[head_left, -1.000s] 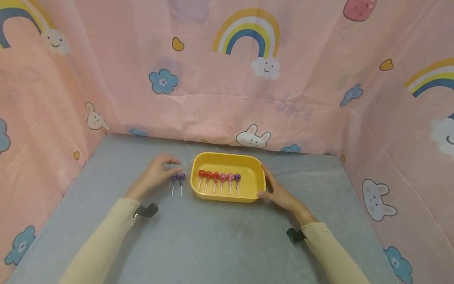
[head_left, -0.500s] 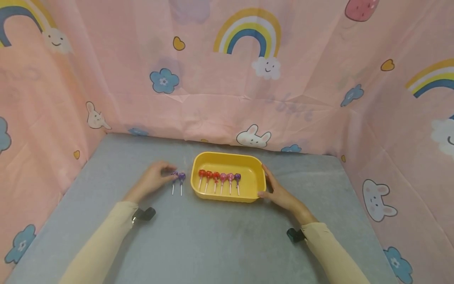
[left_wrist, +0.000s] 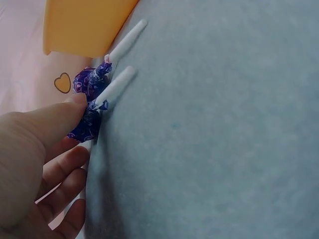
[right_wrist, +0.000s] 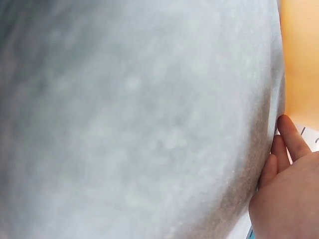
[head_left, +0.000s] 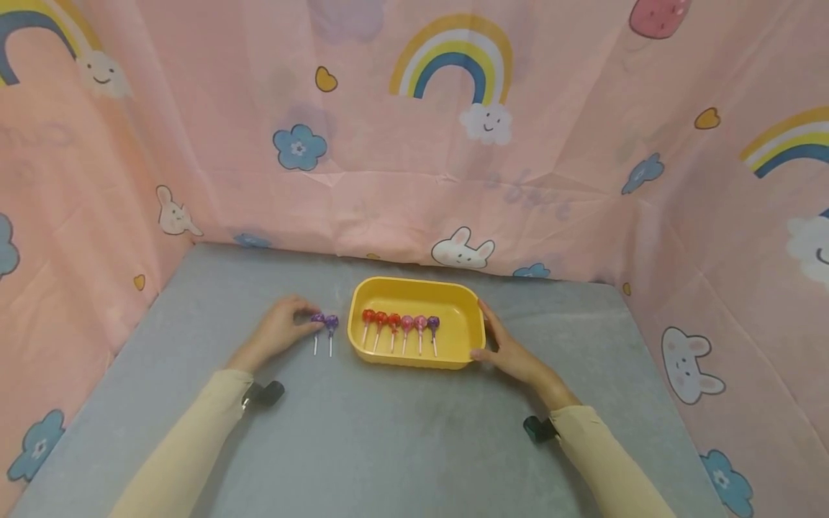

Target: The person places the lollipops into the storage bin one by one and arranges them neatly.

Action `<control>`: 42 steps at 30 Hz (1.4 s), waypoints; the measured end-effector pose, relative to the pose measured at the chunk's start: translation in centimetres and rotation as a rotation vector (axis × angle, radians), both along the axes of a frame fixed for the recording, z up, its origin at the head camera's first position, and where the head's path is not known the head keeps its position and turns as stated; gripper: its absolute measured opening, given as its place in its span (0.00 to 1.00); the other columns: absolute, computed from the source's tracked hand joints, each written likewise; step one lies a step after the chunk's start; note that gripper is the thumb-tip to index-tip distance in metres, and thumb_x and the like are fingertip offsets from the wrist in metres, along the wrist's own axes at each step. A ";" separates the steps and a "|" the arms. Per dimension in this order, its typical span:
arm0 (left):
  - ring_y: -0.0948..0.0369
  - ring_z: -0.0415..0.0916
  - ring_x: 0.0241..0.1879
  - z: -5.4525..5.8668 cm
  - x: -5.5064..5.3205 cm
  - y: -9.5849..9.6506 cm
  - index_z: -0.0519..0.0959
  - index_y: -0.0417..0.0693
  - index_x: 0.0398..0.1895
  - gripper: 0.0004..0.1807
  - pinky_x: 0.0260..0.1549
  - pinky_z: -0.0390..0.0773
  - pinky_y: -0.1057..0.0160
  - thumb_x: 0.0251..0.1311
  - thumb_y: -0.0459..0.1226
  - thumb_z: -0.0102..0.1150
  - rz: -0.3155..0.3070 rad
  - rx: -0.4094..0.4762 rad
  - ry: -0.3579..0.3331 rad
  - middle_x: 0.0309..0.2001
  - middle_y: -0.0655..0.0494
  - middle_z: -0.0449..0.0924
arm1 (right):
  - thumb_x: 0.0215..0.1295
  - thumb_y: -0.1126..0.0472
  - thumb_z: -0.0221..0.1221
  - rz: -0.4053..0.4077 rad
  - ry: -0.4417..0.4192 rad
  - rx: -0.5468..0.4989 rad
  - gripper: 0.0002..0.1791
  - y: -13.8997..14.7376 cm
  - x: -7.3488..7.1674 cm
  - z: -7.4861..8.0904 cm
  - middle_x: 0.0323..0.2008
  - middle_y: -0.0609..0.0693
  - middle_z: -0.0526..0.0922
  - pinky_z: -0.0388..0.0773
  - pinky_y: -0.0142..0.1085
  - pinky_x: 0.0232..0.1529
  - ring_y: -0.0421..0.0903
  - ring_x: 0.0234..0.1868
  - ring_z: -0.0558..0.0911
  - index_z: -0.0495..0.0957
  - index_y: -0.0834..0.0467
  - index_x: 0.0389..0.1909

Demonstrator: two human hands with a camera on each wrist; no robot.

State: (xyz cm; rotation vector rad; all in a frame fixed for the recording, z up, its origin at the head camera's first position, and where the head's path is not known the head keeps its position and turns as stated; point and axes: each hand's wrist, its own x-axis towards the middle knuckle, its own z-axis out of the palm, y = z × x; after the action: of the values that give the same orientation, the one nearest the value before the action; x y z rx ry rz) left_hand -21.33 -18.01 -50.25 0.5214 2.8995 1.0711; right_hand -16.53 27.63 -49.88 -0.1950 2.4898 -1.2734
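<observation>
Two purple-wrapped lollipops lie side by side left of a yellow plastic tray (head_left: 414,362). My left hand (head_left: 277,329) pinches the head of the leftmost lollipop (left_wrist: 85,127), thumb in front and index finger mostly hidden behind. Its white stick points away from the hand in the left wrist view. The other purple lollipop (head_left: 332,323) lies just beside it, close to the thumb tip. At the tray's right end, my right hand (head_left: 512,352) rests with extended fingers along the outer wall and the thumb at the front corner.
Inside the tray several lollipops stand in a row: red ones (head_left: 381,318), pink ones (head_left: 406,323) and one purple lollipop (head_left: 433,323) at the right. A grey cloth (head_left: 414,446) covers the table. Pink printed curtains (head_left: 363,208) enclose the back and sides.
My left hand has come down onto the leftmost purple lollipop, and its thumb and index finger have closed on the head. The right hand and the tray have stayed in place.
</observation>
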 end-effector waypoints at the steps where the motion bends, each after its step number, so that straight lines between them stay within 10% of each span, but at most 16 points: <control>1: 0.46 0.77 0.52 -0.1 0.0 0.0 0.84 0.40 0.48 0.18 0.59 0.72 0.43 0.58 0.42 0.69 0.000 -0.001 0.005 0.46 0.44 0.83 | 0.62 0.44 0.65 0.001 0.003 -0.002 0.57 0.0 0.0 0.0 0.79 0.59 0.49 0.39 0.68 0.75 0.62 0.79 0.49 0.31 0.30 0.77; 19: 0.44 0.77 0.54 0.6 0.6 -0.2 0.83 0.40 0.49 0.16 0.62 0.70 0.40 0.60 0.40 0.66 0.007 0.026 -0.020 0.48 0.42 0.83 | 0.62 0.44 0.65 0.004 0.007 0.010 0.57 0.1 0.0 0.0 0.79 0.59 0.49 0.40 0.67 0.75 0.62 0.79 0.49 0.31 0.30 0.77; 33: 0.46 0.74 0.60 4.9 0.3 1.1 0.83 0.46 0.50 0.15 0.62 0.73 0.41 0.63 0.43 0.64 0.051 0.108 -0.085 0.55 0.45 0.81 | 0.62 0.44 0.65 -0.002 -0.007 0.011 0.57 -0.1 0.1 0.1 0.79 0.60 0.48 0.40 0.67 0.75 0.62 0.79 0.49 0.31 0.34 0.78; 42: 0.47 0.76 0.58 6.8 -0.7 3.4 0.83 0.46 0.52 0.17 0.58 0.78 0.45 0.61 0.43 0.66 -0.034 0.098 -0.024 0.54 0.47 0.82 | 0.61 0.41 0.65 -0.011 0.004 0.018 0.57 0.1 0.0 -0.1 0.79 0.58 0.49 0.41 0.67 0.75 0.61 0.79 0.49 0.31 0.29 0.77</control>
State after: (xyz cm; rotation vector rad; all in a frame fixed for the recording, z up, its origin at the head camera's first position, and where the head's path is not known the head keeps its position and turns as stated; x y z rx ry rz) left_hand -22.00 -14.63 -43.47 0.5544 2.8188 1.2111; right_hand -16.50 27.72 -49.95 -0.1805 2.5082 -1.2555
